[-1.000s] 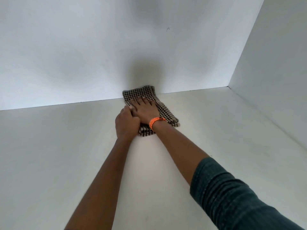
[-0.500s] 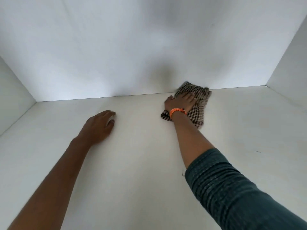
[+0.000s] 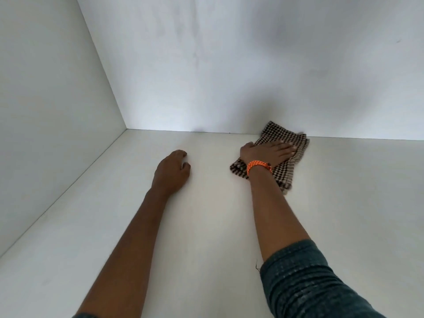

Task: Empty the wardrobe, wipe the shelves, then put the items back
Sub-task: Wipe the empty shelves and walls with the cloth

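two hands: right hand (image 3: 268, 152) flat on checked cloth (image 3: 291, 166); left hand (image 3: 172, 173) loosely curled, holding nothing, on shelf (image 3: 206, 226).

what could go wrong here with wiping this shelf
1. The right hand presses the checked cloth with flat fingers and no real grip, so it could bunch up or slide out from under the palm.
2. The cloth sits by the back wall, away from the left corner, so that corner may get missed.
3. The left hand rests on the shelf and may leave marks.
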Demonstrator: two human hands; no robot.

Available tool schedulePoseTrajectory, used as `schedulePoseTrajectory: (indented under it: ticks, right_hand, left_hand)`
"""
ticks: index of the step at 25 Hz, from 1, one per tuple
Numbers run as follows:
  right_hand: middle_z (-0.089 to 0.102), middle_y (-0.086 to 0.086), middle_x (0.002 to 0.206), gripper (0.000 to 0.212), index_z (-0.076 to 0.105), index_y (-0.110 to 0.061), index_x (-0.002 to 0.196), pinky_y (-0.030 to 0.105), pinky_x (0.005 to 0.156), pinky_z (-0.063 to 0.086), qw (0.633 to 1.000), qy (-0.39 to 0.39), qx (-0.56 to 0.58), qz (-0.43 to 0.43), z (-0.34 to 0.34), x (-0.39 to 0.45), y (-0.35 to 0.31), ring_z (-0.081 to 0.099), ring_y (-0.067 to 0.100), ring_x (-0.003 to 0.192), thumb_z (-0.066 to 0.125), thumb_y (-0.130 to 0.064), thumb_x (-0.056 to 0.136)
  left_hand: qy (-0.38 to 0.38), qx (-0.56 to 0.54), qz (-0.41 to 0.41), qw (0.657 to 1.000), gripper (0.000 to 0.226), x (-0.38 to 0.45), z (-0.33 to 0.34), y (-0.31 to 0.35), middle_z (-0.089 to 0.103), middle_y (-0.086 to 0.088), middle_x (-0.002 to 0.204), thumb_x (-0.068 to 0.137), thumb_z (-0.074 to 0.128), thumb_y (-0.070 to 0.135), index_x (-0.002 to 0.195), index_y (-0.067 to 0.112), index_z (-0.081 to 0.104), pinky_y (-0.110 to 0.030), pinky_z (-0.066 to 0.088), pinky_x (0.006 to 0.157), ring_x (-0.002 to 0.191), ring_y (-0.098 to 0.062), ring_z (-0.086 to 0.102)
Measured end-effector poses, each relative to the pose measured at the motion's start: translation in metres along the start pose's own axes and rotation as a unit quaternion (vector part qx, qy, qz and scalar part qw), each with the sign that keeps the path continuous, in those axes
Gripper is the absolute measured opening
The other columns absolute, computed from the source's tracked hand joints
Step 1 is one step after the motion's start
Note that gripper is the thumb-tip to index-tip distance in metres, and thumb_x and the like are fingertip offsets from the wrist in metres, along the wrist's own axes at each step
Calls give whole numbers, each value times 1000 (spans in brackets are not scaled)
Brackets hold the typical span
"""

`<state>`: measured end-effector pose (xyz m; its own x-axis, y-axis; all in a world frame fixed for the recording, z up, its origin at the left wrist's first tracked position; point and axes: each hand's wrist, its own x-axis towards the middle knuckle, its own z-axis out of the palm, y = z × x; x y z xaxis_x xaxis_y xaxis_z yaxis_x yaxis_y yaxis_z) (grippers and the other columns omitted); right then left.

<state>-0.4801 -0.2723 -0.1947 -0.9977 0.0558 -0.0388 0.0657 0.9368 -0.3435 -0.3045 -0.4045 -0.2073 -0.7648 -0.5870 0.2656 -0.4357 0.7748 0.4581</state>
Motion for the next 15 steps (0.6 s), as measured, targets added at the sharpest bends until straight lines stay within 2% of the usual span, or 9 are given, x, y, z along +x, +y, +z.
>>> schedulePoseTrajectory:
  ticks: [3,5,7,8,9,10,11,13,15]
  right_hand:
    - [0,37,153,91,6,8,149,54,116,-4,999,-10,-30,15,-1,-10,-23,-3,49,143,36,-55,90]
    - [13,35,152,82,17,5,148,53,118,4,989,-22,-58,-135,14,-32,-44,10,47,143,34,-53,93]
    - [25,24,153,66,30,-9,148,46,118,12,910,-73,-55,-404,28,-53,-60,21,36,143,32,-51,97]
    - [25,16,156,60,31,-17,149,42,119,13,854,-113,-56,-504,25,-53,-62,21,30,144,30,-50,99]
    - [24,10,157,56,30,-24,149,41,119,13,823,-128,-54,-551,20,-44,-60,21,26,145,29,-50,100]
    - [26,6,157,54,31,-29,149,42,119,13,831,-108,-49,-543,19,-30,-56,22,25,145,29,-50,99]
    - [29,6,156,52,34,-31,147,45,119,11,867,-69,-42,-492,20,-18,-50,23,28,144,30,-49,98]
    - [31,9,154,51,43,-29,141,58,115,-3,950,-7,-30,-312,23,-8,-39,15,40,144,30,-46,95]
    - [19,16,158,55,40,-24,143,65,107,-15,979,-17,-56,-194,23,-22,-47,-1,50,142,29,-46,94]
  left_hand:
    - [9,-2,-1,1000,37,2,1,-1,52,-4,135,94,45,16,130,9,49,-31,37,94,119,-26,50]
    - [17,5,2,1000,35,1,1,-1,54,-7,131,93,45,15,126,7,51,-33,38,92,115,-29,52]
    - [26,4,11,1000,28,2,1,0,59,-13,121,92,47,14,117,5,54,-36,40,87,109,-33,55]
    - [29,0,17,999,25,2,0,1,60,-14,116,91,48,14,113,4,55,-37,40,85,106,-34,56]
    - [29,-6,18,999,25,1,-1,1,61,-14,117,91,48,13,113,4,56,-36,40,86,106,-34,56]
    - [28,-13,12,999,29,2,-2,1,60,-12,121,91,48,12,118,5,55,-35,40,89,109,-32,56]
    - [25,-20,-2,999,32,1,-2,1,58,-9,126,91,48,12,122,7,54,-33,39,91,112,-30,54]
    - [19,-21,-20,999,36,0,-2,0,57,-4,129,91,46,13,126,11,53,-29,38,90,113,-26,54]
    - [9,-23,-17,1000,35,2,-1,0,57,-1,128,91,45,14,126,13,52,-27,37,86,107,-24,55]
